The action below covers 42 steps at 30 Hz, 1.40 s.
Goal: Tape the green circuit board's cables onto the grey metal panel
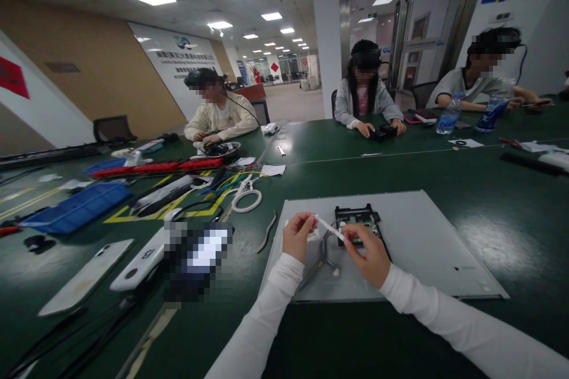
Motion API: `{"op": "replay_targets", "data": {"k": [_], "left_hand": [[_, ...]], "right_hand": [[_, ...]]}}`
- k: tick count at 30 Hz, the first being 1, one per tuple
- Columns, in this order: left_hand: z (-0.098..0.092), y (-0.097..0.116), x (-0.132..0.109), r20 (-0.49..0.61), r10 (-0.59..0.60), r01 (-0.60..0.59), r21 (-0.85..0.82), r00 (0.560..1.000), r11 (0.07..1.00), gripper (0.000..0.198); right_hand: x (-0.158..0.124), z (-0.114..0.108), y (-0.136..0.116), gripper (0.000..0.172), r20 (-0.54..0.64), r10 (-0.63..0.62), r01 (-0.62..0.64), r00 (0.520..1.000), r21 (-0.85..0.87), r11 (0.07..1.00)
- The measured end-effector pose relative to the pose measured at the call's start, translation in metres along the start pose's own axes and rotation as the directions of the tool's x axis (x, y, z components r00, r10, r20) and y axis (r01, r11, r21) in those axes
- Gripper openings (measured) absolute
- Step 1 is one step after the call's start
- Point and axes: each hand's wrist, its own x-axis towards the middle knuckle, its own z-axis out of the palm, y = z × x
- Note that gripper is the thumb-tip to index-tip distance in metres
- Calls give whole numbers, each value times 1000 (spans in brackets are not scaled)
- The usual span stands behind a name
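My left hand and my right hand are raised over a flat grey panel on the green table. Between them they pinch a thin white strip, the left hand at its upper end, the right at its lower end. Just behind the strip a small black circuit board lies on the panel. A grey cable curls on the panel below my hands. Both hands are closed in a pinch.
Left of the panel lie several white flat pieces, a blue tray, a red power strip, coloured wires and a white cable coil. Three people sit at the far side, with water bottles near the right one.
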Motion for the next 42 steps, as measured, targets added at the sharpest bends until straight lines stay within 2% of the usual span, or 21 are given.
{"op": "replay_targets", "data": {"k": [4,8,11,14,18,28,35,42], "left_hand": [[-1,4,-2,3,105,-104,162,995,981,16],[-5,4,-3,54,195,-201,360,979,911,12],[-9,4,-2,136,278,-308,512,951,802,10],[-13,6,-2,238,333,-404,646,913,647,10],[-13,8,-3,310,288,-417,773,906,478,11],[-10,9,-7,407,215,-447,874,887,190,12],[-11,10,-9,426,202,-456,880,882,137,14],[-10,10,-9,404,173,-429,891,898,148,16]], "right_hand": [[0,1,0,18,29,-63,64,998,-22,998],[-1,2,1,16,38,-64,65,997,-36,997],[-1,2,0,12,60,-68,71,996,-65,995],[-1,2,-1,10,85,-90,99,992,-102,990],[-2,3,0,13,110,-113,128,987,-136,982],[-5,6,1,10,240,-153,211,959,-237,948],[-6,6,0,13,266,-150,225,952,-278,934],[-7,7,1,12,297,-115,208,948,-302,930]]}}
